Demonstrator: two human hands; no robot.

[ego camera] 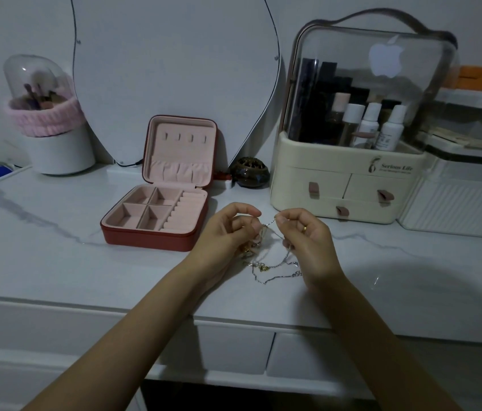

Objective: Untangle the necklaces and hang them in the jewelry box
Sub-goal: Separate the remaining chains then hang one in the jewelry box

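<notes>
Both hands are raised just above the marble-patterned bench (56,262), near its front edge, with a tangle of necklaces (266,259) between them. The left hand (225,232) pinches the knotted part with its fingers (244,210) curled together; the right hand (308,235) pinches a short length of silver chain between thumb and forefinger, a gold ring (304,228) on one finger. That taut bit of chain runs roughly left to right between the two pinches, rising slightly toward the right hand. Below it the rest hangs in loose loops, and the lowest strands lie on the bench, trailing mostly sideways between the wrists. Small gold pieces show in the bundle; how many necklaces there are cannot be told.

The red jewelry box (156,235) stands open just left of the left hand, its pink-lined lid (182,149) upright and leaning against the heart-shaped mirror (174,69). The row of hooks (186,137) in the lid faces the person, and nothing hangs on them. The tray's long side runs away from the person, slightly angled.

To the right, near the right hand, a cream cosmetic organizer (346,179) with a clear dome closes that side. A small dark incense burner (250,172) sits between the box and the organizer. A brush holder (53,120) stands far left. Bare bench lies left of the box and in front of it, and also right of the right wrist.
</notes>
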